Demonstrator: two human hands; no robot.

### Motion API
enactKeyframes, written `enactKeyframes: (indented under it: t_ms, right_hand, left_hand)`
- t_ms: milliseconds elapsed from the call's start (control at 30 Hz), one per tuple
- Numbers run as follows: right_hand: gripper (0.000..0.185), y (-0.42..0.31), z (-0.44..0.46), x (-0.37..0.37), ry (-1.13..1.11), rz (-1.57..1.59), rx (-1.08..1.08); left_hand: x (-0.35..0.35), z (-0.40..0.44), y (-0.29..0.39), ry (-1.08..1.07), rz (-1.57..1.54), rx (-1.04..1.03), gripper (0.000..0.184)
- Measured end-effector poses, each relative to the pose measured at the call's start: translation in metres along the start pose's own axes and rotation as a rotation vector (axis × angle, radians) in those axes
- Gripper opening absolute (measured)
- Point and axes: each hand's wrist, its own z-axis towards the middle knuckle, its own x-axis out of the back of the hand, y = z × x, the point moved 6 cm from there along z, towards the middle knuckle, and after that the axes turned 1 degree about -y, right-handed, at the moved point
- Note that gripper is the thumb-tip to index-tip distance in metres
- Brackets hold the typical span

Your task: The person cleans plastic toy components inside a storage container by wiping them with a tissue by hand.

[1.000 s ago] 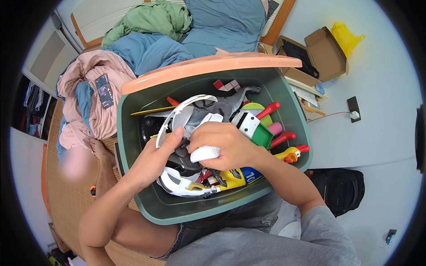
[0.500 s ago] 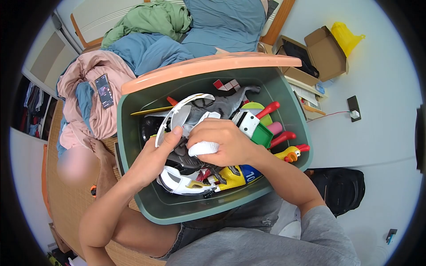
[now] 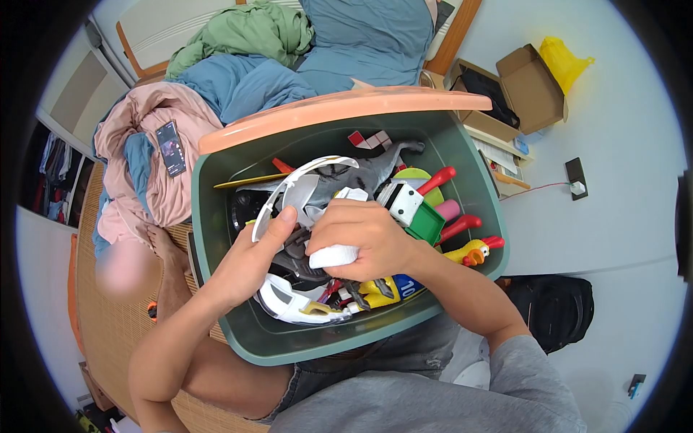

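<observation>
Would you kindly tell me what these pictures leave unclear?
Head view: the rest of the white item, hidden by the right hand.
Head view: text on the phone, too small.
Head view: what lies beneath the toys, which cover it.
Head view: whatever the pink patch covers, blurred.

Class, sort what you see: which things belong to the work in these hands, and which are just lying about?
In use:
white curved piece, left hand
white cloth, right hand
green bin beneath

Lying about:
phone on pink bedding
black backpack
yellow bag
open cardboard box

Toys (image 3: 473, 252) crowding bin (image 3: 289, 359), perhaps slim near-side gap
</observation>
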Motion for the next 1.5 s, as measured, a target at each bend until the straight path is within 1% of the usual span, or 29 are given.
enactKeyframes:
  t_ms: [100,167,233,333,433,500,567,600,667,733,867,933,967,1033,1067,1133,1233,1300,1367,1433,1467,1500]
  right_hand:
    - [0.027,0.003,0.001,0.002,0.032,-0.055,-0.001]
    - [0.028,0.001,0.001,0.003,0.064,-0.005,0.020]
    - [0.029,-0.007,0.000,-0.003,-0.014,0.047,0.077]
    - [0.028,-0.006,0.001,-0.003,0.014,-0.006,0.058]
    - [0.026,0.001,0.000,0.003,0.079,-0.072,0.021]
    - [0.022,0.000,0.000,0.002,0.044,0.004,-0.013]
    - [0.022,-0.005,0.000,-0.004,-0.038,0.011,0.005]
    - [0.023,-0.004,0.001,-0.004,-0.043,0.003,-0.001]
    - [0.023,-0.001,0.002,-0.003,-0.045,-0.003,-0.007]
    - [0.031,0.004,0.001,0.000,-0.031,-0.016,-0.057]
    - [0.032,0.005,0.000,0.001,-0.049,-0.030,-0.066]
    - [0.039,0.003,0.001,0.000,-0.113,-0.046,-0.075]
    - [0.039,0.002,0.002,0.001,-0.110,-0.046,-0.072]
    - [0.048,-0.002,0.003,0.002,-0.136,-0.107,-0.050]
    - [0.048,-0.002,0.003,0.002,-0.133,-0.108,-0.045]
    - [0.053,0.000,0.003,-0.001,-0.160,-0.112,-0.071]
    - [0.056,0.004,-0.001,-0.005,-0.150,-0.139,-0.082]
    - [0.056,0.002,-0.003,-0.003,-0.124,-0.168,-0.077]
    - [0.055,0.003,-0.004,-0.002,-0.155,-0.173,-0.113]
    - [0.054,0.002,-0.003,0.001,-0.136,-0.189,-0.096]
    - [0.053,0.000,-0.002,0.005,-0.099,-0.159,-0.070]
    - [0.053,-0.002,-0.001,0.009,-0.063,-0.129,-0.046]
  left_hand:
    - [0.000,-0.002,0.004,0.019,-0.045,0.057,0.065]
    - [0.002,0.001,0.000,0.035,-0.066,0.027,0.066]
    - [0.003,0.003,-0.003,0.011,-0.018,0.040,0.066]
    - [0.003,0.001,0.002,0.063,0.011,-0.017,0.066]
    - [0.004,0.002,-0.002,0.016,-0.050,0.041,0.066]
    - [0.003,0.002,0.001,0.018,-0.031,0.015,0.065]
    - [0.001,0.000,0.003,0.058,-0.003,0.011,0.065]
    - [0.000,0.000,0.003,0.103,-0.019,0.004,0.064]
    - [0.005,0.003,-0.002,0.084,-0.037,0.023,0.063]
    - [0.007,0.004,-0.002,0.086,-0.047,0.017,0.063]
    - [0.012,0.007,0.000,0.086,-0.004,-0.010,0.063]
    - [0.014,0.007,0.001,0.099,-0.026,-0.016,0.062]
    - [0.014,0.008,0.001,0.099,-0.022,-0.017,0.062]
    - [0.020,0.009,-0.001,0.205,-0.136,0.000,0.061]
    - [0.022,0.010,-0.001,0.163,-0.208,0.011,0.060]
    - [0.023,0.011,0.001,0.164,-0.202,-0.011,0.060]
    - [0.021,0.011,0.005,0.174,-0.187,-0.036,0.059]
    - [0.018,0.013,0.005,0.103,-0.106,-0.080,0.059]
    - [0.023,0.013,0.002,0.075,-0.073,-0.063,0.058]
    - [0.025,0.010,0.008,-0.012,0.082,-0.090,0.060]
    - [0.035,0.005,0.026,-0.084,0.371,-0.148,0.061]
    - [0.035,-0.002,0.055,-0.134,0.353,-0.324,0.058]
